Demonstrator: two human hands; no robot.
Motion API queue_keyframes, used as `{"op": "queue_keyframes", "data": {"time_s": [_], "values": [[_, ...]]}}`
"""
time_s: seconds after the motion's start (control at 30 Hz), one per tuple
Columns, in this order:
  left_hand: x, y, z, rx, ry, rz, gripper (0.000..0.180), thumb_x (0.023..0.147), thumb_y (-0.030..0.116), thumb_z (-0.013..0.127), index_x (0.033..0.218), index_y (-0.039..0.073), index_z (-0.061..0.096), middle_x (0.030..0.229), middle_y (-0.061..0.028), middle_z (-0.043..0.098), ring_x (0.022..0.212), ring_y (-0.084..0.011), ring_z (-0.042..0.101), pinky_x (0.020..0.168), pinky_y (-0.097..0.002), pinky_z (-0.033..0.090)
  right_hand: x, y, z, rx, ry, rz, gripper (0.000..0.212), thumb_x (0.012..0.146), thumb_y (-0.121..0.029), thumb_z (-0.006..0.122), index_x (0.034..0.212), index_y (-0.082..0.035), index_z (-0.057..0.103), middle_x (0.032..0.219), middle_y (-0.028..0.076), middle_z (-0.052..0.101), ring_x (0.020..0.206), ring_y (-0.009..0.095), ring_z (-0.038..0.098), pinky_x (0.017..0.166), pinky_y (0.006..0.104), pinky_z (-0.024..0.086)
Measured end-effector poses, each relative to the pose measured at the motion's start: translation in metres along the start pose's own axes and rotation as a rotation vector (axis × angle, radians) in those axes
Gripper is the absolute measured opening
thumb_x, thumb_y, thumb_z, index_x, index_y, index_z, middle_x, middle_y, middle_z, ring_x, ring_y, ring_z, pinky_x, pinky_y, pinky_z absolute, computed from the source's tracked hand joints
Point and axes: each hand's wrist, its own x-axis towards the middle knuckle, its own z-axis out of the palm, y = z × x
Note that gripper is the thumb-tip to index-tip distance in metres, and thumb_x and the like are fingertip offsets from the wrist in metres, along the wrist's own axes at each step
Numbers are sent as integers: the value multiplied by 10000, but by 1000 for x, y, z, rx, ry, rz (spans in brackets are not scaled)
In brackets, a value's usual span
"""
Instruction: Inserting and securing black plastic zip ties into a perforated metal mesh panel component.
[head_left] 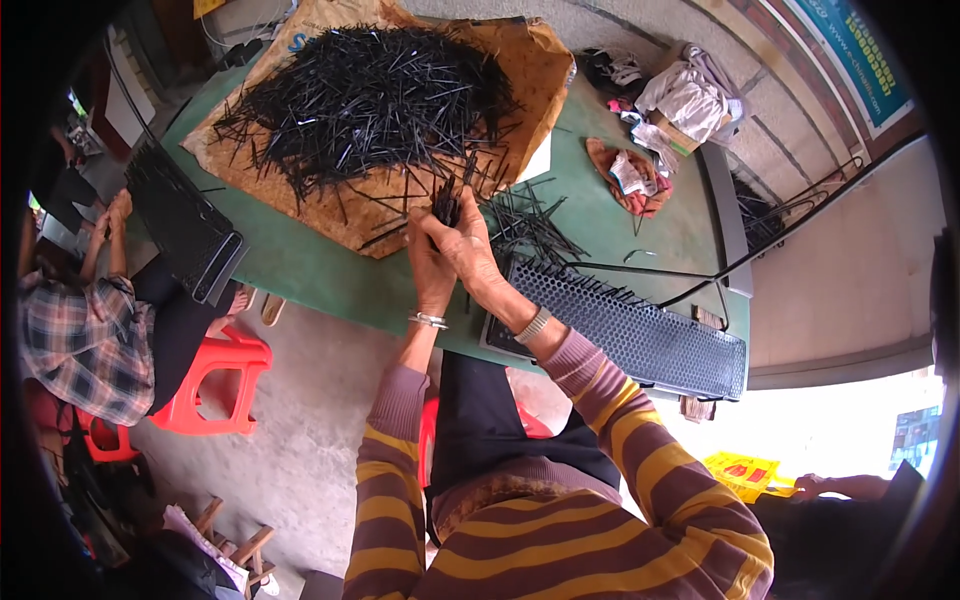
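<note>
Stick bundle: upper centre, my left hand and right hand closed around it.
Perforated tray: right; sticks along one edge, most holes seemingly unfilled.
Stick pile: upper left, plenty left.

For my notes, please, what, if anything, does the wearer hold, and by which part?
The left hand and right hand hold bunched black sticks by their near ends.

Ahead, heaped thin black sticks block passage! Rightward, smooth green tabletop lies open, but a long black perforated panel bars the near edge.
</note>
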Motion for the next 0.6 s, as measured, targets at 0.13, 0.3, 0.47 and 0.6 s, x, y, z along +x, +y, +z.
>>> {"op": "queue_keyframes", "data": {"time_s": [0.13, 0.3, 0.47, 0.6], "values": [[-2, 8, 1, 77, 11, 7, 355, 823, 261, 743, 910, 12, 505, 854, -159, 563, 807, -276, 554, 705, -401, 453, 0, 2, -4, -219, 73, -41, 293, 840, -22, 698, 1081, -60, 535, 964, 10, 585, 908, 109, 560, 815, 260, 478], [-13, -2, -4, -564, 89, -402, 389, 907, 228, 630, 1215, 9, 539, 1100, -140, 636, 1021, -267, 630, 864, -352, 493, -2, 7, -5, -86, -25, 62, 182, 825, -35, 719, 959, -35, 595, 895, -4, 589, 842, 92, 527, 793, 249, 448], [-4, 16, -13, 23, -132, -124, 529, 818, 174, 741, 1274, 47, 504, 1166, -112, 598, 1083, -221, 591, 909, -359, 469, -8, -32, 4, -119, 33, 74, 84, 881, -63, 669, 888, -24, 594, 794, -36, 537, 733, 64, 484, 706, 226, 440], [-18, 19, -1, -150, 40, -111, 641, 831, 216, 741, 1349, 46, 405, 1199, -142, 578, 1145, -202, 567, 941, -346, 450, -11, -2, -10, -22, 28, 173, 104, 879, -103, 711, 944, -42, 658, 818, -26, 614, 756, 67, 552, 727, 220, 458]]}}
